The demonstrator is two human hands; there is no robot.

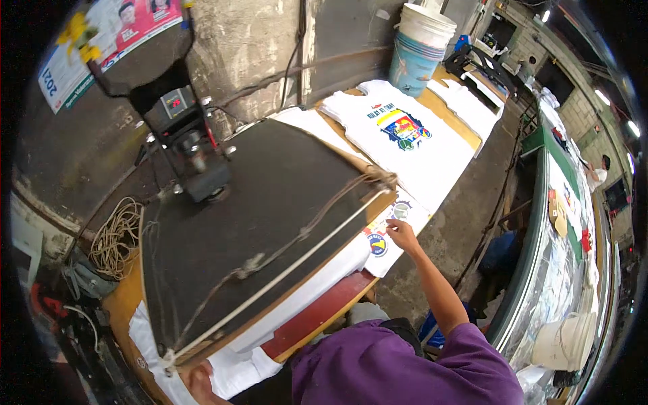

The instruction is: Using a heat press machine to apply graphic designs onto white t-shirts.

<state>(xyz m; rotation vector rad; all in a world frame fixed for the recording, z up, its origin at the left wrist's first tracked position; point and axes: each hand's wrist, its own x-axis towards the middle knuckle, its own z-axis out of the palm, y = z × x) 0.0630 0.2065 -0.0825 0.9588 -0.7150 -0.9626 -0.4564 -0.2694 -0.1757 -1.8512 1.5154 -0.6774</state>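
A heat press with a wide black upper plate [270, 196] stands before me, a cord tied along its near edge. Out from under its right end comes a white printed T-shirt [417, 214] with a round emblem. Over that print is my right hand [403, 236], fingers bent and pinched together; whatever lies between them is too small to make out. My left hand [198, 383] is at the plate's near left corner, beside white cloth [243, 374]. It is blurred and partly cut off, so its fingers cannot be read.
Beyond the press lies a stack of white printed T-shirts [405, 128], with stacked buckets [422, 50] behind. A coil of rope [116, 236] sits left of the press. Across the aisle runs a long table [540, 270] with a white bucket [563, 343]; people are in the distance.
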